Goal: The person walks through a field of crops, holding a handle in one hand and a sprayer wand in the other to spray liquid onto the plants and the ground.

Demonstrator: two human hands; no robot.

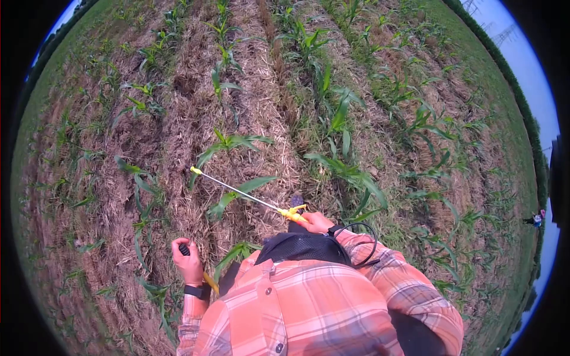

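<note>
Ahead of the right hand [317, 223], a straw-strewn strip of soil [261, 115] runs forward between rows of young plants [341, 113], their leaves edging the room on both sides. The right hand is wrapped around the yellow handle [298, 216] of a spray wand [264, 203], a thin, straight, silvery tube with a yellow tip, slanting forward and left from that hand. One leaf [256, 183] crosses beneath it; whether they touch is hard to tell from above. The left hand [189, 267] is curled around a black grip [184, 249].
</note>
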